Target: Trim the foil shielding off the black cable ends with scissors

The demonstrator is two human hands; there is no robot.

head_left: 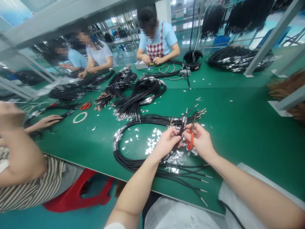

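Bare forearms [247,194], left hand [165,143] closed on black cables [176,147], right hand [199,141] closed on red-handled pliers [190,143]

Nothing legible this frame. (White box [141,65] at 12 o'clock, small white unit [185,72] at 1 o'clock: any markings too small to tell.)

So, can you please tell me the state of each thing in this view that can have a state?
Left hand: closed around black cables
Right hand: closed on red-handled snips
Red-handled snips: held in the right hand
Black cables: loosely coiled, metal tips bared
Foil scraps: scattered
Red scissors: lying on the bench
Tape roll: lying flat
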